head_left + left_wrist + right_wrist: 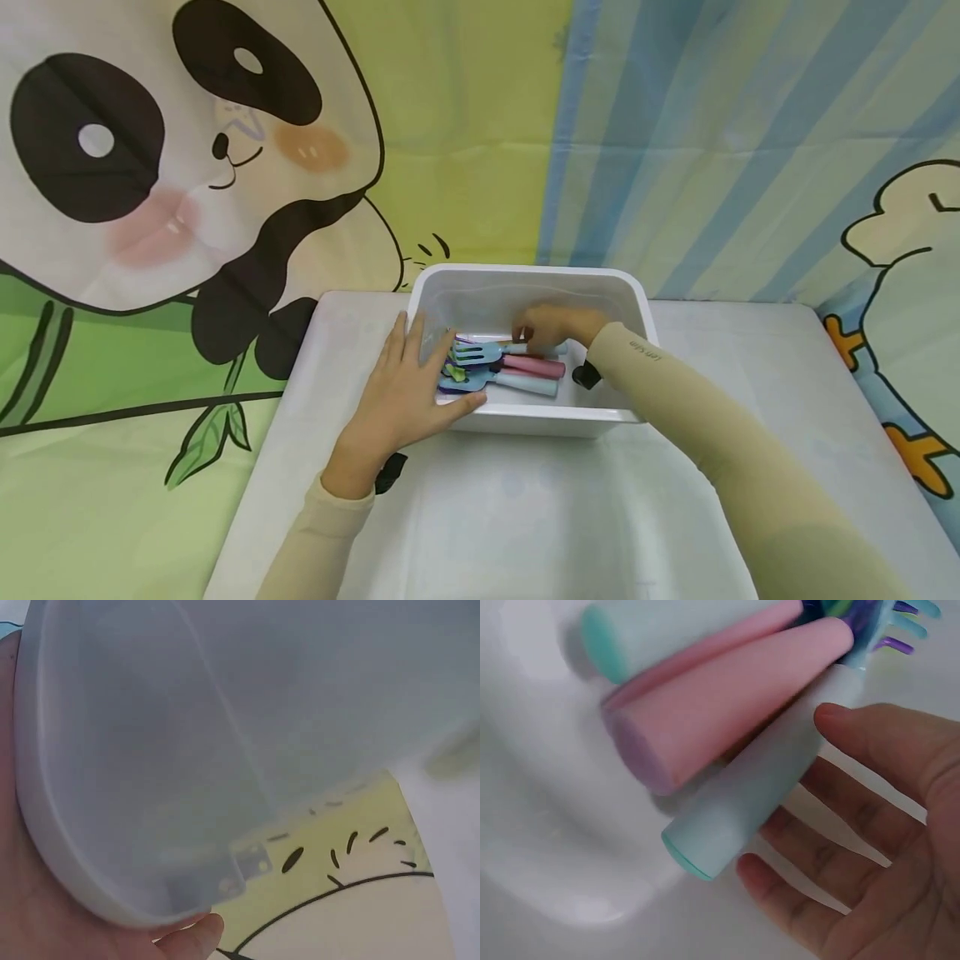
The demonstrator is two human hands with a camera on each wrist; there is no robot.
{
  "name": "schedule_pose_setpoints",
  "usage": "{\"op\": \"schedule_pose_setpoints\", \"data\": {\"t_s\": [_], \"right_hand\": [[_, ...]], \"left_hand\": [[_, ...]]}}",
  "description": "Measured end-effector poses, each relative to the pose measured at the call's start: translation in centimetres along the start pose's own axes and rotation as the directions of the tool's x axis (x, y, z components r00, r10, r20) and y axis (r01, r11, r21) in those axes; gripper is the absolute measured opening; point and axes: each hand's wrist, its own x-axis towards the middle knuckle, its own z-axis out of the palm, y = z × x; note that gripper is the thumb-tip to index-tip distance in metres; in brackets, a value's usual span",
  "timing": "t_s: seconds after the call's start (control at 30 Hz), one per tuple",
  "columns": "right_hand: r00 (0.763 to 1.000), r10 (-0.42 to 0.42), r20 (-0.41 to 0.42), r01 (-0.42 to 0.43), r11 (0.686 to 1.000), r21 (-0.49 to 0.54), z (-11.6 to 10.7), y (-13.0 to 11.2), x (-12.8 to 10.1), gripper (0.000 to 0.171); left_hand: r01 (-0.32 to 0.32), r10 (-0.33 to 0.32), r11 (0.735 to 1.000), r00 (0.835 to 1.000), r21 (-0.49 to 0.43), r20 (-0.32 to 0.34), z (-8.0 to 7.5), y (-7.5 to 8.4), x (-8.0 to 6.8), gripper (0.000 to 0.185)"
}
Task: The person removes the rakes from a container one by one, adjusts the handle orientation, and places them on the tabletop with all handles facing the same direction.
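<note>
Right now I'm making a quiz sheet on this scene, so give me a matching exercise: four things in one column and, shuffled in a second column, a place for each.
Things:
1. left hand
2. right hand
3. toy garden tools
4. white bin

Places:
A. on the white table, in front of the cartoon curtain
B. inside the bin, reaching to the tools' handles
C. pressed against the bin's outer left wall and front corner
D. lying together on the bin's floor

Pairs: 1-C, 2-B, 3-D, 4-A
</note>
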Motion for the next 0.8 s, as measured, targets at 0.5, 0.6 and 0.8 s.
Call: {"op": "schedule_pose_setpoints", "data": {"t_s": [0.5, 0.6, 0.8], "right_hand": [[1.0, -0.004, 0.02, 0.005, 0.998, -0.059, 0.61, -0.02, 0.48, 0.02], [0.999, -0.008, 0.035, 0.01, 0.999, -0.046, 0.46, 0.07, 0.35, 0.019], [0.993, 0.063, 0.1, -0.068, 0.997, 0.048, -0.03, 0.14, -0.19, 0.023]], "left_hand": [[0.035, -0.035, 0.999, 0.999, -0.001, 0.021, -0.18, -0.79, -0.65, 0.111], [0.037, -0.037, 0.999, 0.999, 0.007, 0.013, -0.14, -0.71, -0.63, 0.115], [0.055, -0.055, 0.998, 0.998, 0.019, 0.017, -0.16, -0.58, -0.58, 0.121]]}}
